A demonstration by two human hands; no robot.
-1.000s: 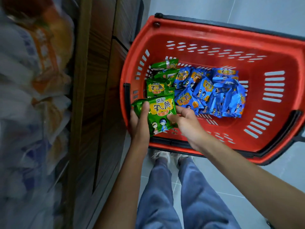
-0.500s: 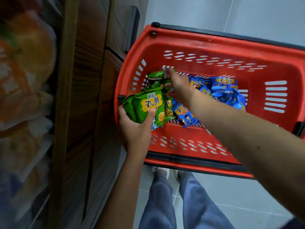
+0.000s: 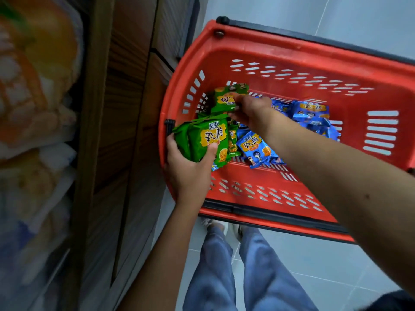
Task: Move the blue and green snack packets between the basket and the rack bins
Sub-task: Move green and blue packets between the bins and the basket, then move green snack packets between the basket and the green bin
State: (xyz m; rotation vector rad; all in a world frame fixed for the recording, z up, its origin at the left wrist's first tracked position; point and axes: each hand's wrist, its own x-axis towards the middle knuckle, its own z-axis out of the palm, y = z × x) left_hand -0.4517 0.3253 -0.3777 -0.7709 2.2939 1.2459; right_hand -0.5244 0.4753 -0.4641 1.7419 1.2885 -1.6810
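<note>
A red plastic basket (image 3: 292, 48) sits on the floor in front of me. My left hand (image 3: 190, 171) grips a stack of green snack packets (image 3: 202, 138) over the basket's left rim. Deeper in the basket, my right hand (image 3: 251, 111) pinches another green packet (image 3: 226, 97) by its edge and holds it lifted. Several blue snack packets (image 3: 312, 113) lie in a heap on the basket floor, one blue packet (image 3: 256, 147) close under my right wrist. Further green packets lie partly hidden behind the stack in my left hand.
A wooden cabinet or rack post (image 3: 125, 131) stands right against the basket's left side. Blurred orange and white bags (image 3: 33, 97) fill the shelves at the far left. My legs in blue trousers (image 3: 224, 265) and grey floor tiles (image 3: 336, 277) lie below the basket.
My right hand went from the packet held by both hands to the basket's far left corner and has raised a green packet there. My left hand keeps its stack by the rim.
</note>
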